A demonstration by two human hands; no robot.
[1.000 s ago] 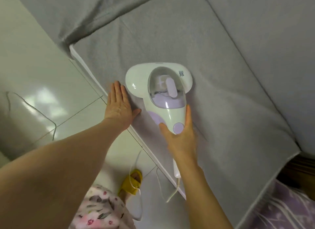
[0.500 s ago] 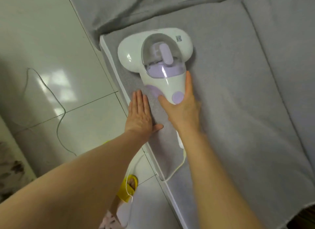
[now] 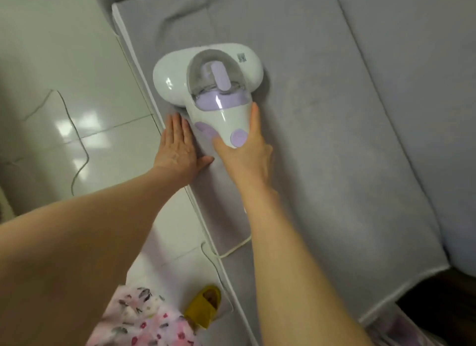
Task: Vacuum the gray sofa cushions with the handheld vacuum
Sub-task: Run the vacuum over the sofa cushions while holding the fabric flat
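A glossy pale tiled floor (image 3: pixel 85 93) runs along the front of a gray sofa, whose seat cushion (image 3: pixel 322 181) fills most of the view, with the back cushion (image 3: pixel 425 88) rising beyond it.

The right hand (image 3: pixel 246 155) has its grip closed around the rear handle of the handheld vacuum (image 3: pixel 213 88), thumb on one side of the handle and a finger stretched along the other, next to the round lilac button. The vacuum sits flat on the seat cushion, near the cushion's front edge, its wide white head pointing away from the person. The left hand (image 3: pixel 177 147) holds nothing: it lies open and flat, palm down, just beside the vacuum's handle on the strip of cushion between the vacuum and the front edge, seemingly steadying the fabric. A white cord (image 3: pixel 231 250) trails from behind the vacuum, over the cushion's front edge and down to the floor, where a yellow slipper (image 3: pixel 203 304) sits.

As for progress, the work looks to be mid-pass along the front strip of this seat cushion. The fabric ahead of the vacuum's head is rumpled into folds (image 3: pixel 185 13). No dirt or cleaned track is distinguishable on the gray cloth, so how much has been covered cannot be read; the wide area between the vacuum and the back cushion, and the back cushion itself, probably remain to be done.
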